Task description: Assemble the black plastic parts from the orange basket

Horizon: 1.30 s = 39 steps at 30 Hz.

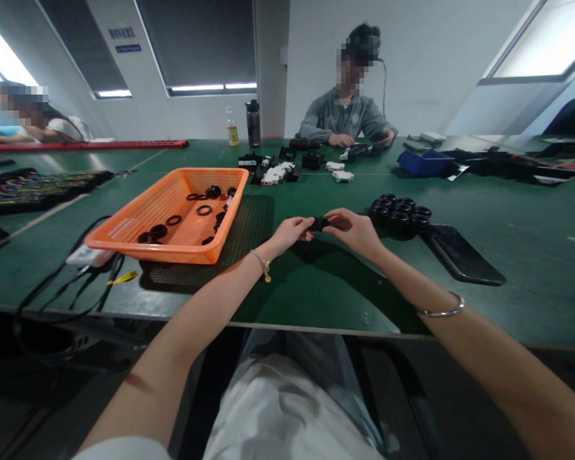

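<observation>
Between my two hands, just above the green table (287,306), is a small black cylindrical part (319,223). My left hand (292,234) pinches its left side with thumb and fingers. On its right side the fingertips of my right hand (352,229) close on the same part. Its finer details are too small to make out. To the right of my right hand stands a tight cluster of black round parts (398,217). An orange mesh basket (182,255) sits left of my hands, holding several black rings (204,210) and black round pieces (159,231).
A dark phone (462,254) lies right of the cluster. Cables (103,281) and a white power strip (90,255) are beside the basket. Black and white parts (278,172) lie beyond my hands. Across the table sits a person (345,118); a blue bin (424,163) stands at the right.
</observation>
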Available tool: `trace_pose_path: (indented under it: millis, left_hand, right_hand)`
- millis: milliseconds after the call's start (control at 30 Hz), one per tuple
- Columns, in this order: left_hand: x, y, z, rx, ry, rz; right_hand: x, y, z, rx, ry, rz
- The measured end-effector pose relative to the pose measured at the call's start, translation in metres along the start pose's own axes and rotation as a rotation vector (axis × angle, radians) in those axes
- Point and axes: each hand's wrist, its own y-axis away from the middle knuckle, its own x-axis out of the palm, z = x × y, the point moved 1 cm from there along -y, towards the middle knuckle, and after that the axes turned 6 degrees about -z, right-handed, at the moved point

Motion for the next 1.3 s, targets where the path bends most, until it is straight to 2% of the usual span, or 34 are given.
trace_pose_path:
  millis: [200,533,1000,1300]
  left_hand:
    - [0.0017,0.0012,-0.0019,-0.015,-0.002,-0.017]
    - [-0.0033,-0.0034,0.0044,0.011,0.009,0.023]
    - [-0.0037,-0.0015,0.0031,0.049,-0.009,0.024]
    - [-0.003,-0.0028,0.0035,0.018,-0.034,0.008]
  right_hand:
    - [-0.0009,0.0005,0.0001,-0.045,-0.009,0.059]
    - [-0.0028,-0.0009,-0.0036,-0.139,0.063,-0.002]
    - [-0.001,-0.001,-0.0058,-0.007,-0.046,0.017]
    - [-0.0016,-0.0006,-0.0042,-0.009,-0.037,0.048]
